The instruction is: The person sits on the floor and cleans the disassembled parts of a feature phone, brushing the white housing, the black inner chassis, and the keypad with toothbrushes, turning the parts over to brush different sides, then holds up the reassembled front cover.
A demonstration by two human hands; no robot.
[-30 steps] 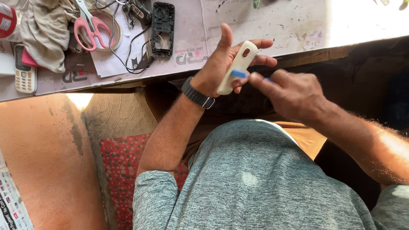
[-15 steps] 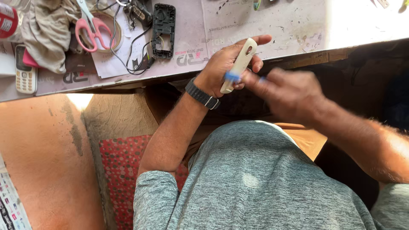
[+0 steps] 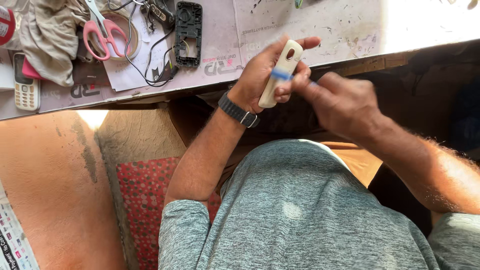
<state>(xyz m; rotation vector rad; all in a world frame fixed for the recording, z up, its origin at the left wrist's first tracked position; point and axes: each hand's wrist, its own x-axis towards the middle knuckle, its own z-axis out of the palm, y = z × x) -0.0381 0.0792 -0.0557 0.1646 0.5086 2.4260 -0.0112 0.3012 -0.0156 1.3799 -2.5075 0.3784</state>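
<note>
My left hand (image 3: 260, 75) grips a cream-coloured phone back cover (image 3: 281, 74) upright, just in front of the edge of the worktable (image 3: 350, 30). A blue strip crosses the cover's middle. My right hand (image 3: 340, 100) is pressed against the cover's right side, its fingertips pinching at the blue strip. A dark watch sits on my left wrist.
On the table lie pink-handled scissors (image 3: 100, 30), a black phone frame (image 3: 188, 32), tangled wires (image 3: 150, 45), a roll of tape, a crumpled cloth (image 3: 47, 35) and a white keypad phone (image 3: 26, 82). A red dotted cushion (image 3: 145, 200) lies beneath me.
The cover has turned from tilted to more upright in my left hand. My right hand has moved in closer and now pinches at the blue strip.
</note>
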